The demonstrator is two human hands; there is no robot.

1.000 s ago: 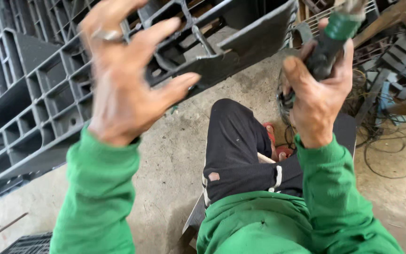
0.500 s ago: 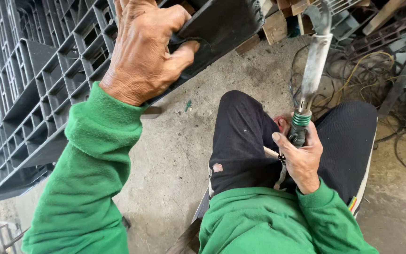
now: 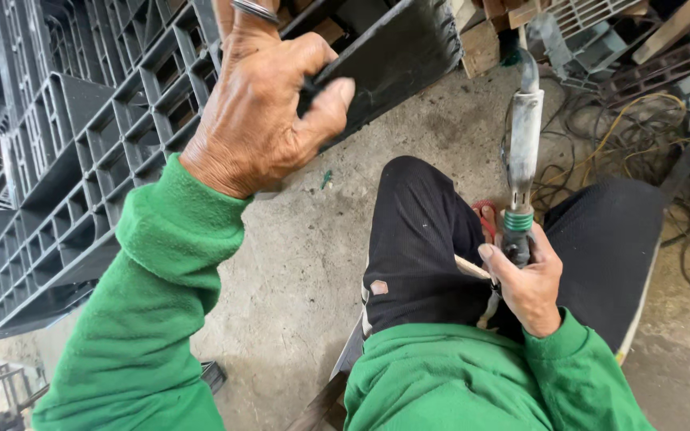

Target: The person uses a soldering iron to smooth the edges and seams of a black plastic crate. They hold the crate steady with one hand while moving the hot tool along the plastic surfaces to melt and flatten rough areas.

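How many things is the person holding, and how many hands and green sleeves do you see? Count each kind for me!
Hands: 2, the left hand and the right hand
Green sleeves: 2, the left sleeve and the right sleeve
Black ribbed plastic pallet gripped by the left hand: 1
Long grey metal tool with a green band, gripped by the right hand: 1
Total: 6

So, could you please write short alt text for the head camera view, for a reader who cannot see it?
A person in green sleeves grips the edge of a black plastic pallet with the left hand. The right hand holds a metal-barrelled tool upright over black-trousered knees, above a concrete floor with tangled cables behind.
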